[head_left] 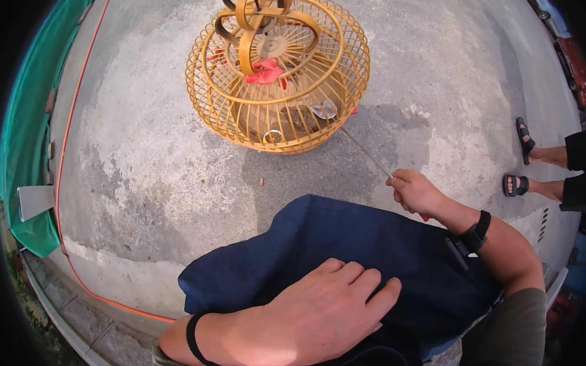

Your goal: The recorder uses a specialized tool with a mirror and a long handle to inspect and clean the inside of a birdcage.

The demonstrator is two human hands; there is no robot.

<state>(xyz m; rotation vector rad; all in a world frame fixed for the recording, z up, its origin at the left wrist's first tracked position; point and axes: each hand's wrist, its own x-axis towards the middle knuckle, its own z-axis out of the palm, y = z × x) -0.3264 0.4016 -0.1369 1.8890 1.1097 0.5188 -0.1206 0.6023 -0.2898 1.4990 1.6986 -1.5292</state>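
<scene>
One round, yellow-brown bamboo cage with slatted sides (262,104) stands on the grey concrete ground (153,124) ahead of both our hands, and a single thin, grey metal rod (369,152) joins us to it. Our right hand (414,189) clamps that rod near its red end (424,217), and beyond the fingers it appears to run between the slats to one shiny, silver, spoon-like bowl (324,109) inside. We judge the work to be midway: the reach in is made, while the rod is not yet out, and next to the bowl lies one dark brown, mottled patch (297,119) that we cannot make out. How much is left to do there, we cannot tell. Our left hand (325,312), well apart from the right, rests loosely bent on dark blue cloth (367,229); its palm is hidden, so we cannot say whether it holds anything. Counting on, we find one small, round, pale-rimmed cup (273,137) in the cage, straight ahead of the left hand, one large, crumpled, red piece (263,73) farther off, and one small orange-brown fragment (261,182) on the ground nearer us. Two black, open-toed sandals (525,141) on another person's feet stand out to the right of our right hand.
</scene>
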